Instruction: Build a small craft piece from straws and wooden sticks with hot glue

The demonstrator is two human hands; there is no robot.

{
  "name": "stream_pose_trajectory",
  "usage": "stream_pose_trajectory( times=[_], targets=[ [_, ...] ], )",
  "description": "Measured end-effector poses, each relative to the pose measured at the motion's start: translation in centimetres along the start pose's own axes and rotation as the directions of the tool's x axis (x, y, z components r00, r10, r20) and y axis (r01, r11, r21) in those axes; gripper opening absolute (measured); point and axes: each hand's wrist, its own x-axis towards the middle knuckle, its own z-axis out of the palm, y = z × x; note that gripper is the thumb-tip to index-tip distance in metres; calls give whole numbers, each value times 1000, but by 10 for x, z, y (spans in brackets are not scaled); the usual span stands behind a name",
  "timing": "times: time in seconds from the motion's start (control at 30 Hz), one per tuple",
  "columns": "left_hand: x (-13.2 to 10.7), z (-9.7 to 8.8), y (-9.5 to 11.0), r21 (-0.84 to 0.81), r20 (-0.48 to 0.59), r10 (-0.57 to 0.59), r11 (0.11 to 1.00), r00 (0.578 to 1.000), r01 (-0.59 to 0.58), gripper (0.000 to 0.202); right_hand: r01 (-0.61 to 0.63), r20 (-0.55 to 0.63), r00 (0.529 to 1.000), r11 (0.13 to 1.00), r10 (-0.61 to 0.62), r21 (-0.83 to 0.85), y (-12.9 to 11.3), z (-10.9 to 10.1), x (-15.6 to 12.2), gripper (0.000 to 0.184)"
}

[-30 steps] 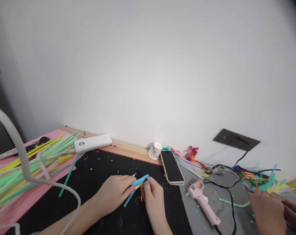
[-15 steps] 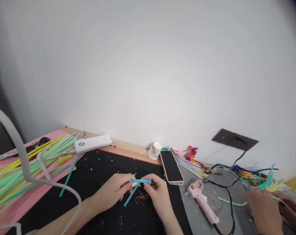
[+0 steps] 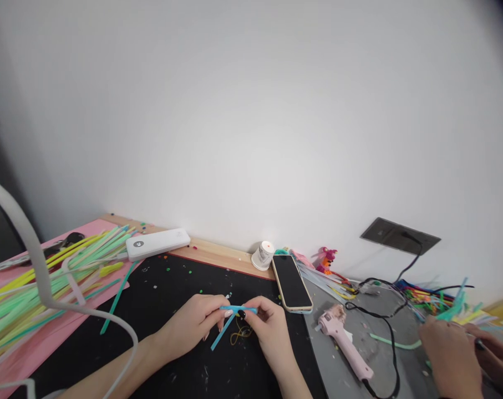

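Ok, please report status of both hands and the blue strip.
Left hand, right hand: both pinching blue strip. One strip end slanting downward. Yellowish loop close below; nothing visibly blocking.

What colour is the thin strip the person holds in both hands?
The thin, narrow strip is bright blue, best seen in the head view.

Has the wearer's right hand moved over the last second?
Yes: judged against the phone, which lies where it did, the right hand has shifted slightly rightward, closer to it.
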Motion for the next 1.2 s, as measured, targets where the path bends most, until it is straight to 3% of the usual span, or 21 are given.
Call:
stream_pose_trajectory(
  times=[0.97, 1.2],
  targets=[
    [1, -2, -5, 64, -16, 35, 997, 999, -34, 36, -25, -37, 999, 999, 26, 25, 8, 5, 0, 5],
    [0, -6, 5, 69, -42, 1, 998, 999, 1, 22, -7, -24, 1000, 1000, 7, 14, 11, 4, 0, 4]
  ],
)
